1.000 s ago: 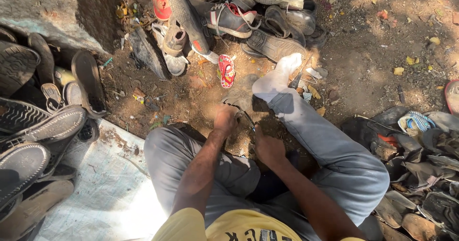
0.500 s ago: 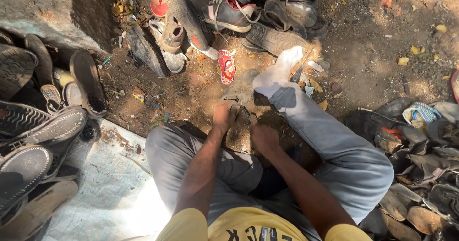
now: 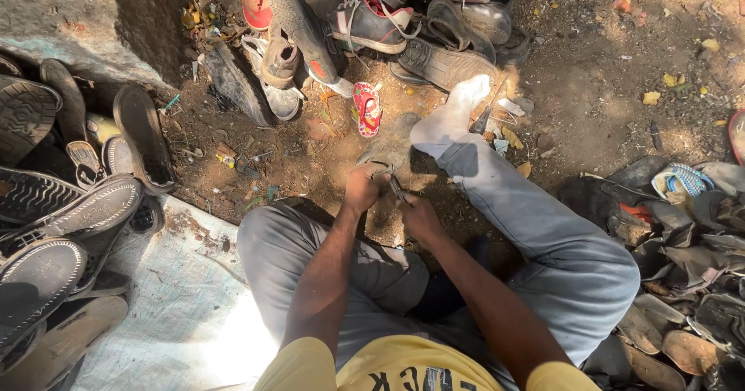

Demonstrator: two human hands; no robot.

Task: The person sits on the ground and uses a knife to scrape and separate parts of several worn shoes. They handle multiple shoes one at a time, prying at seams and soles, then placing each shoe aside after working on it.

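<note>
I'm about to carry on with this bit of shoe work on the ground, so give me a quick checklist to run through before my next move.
1. Left hand gripping the dusty piece on the ground: ok.
2. Right hand on the thin tool: ok, though which tool it is: cannot tell.
3. Tool tip seated on the piece: cannot tell, hidden between the hands.
4. White-socked foot away from the tool: ok, but close to the piece.
5. Small red sandal lying apart from the hands: ok.
</note>
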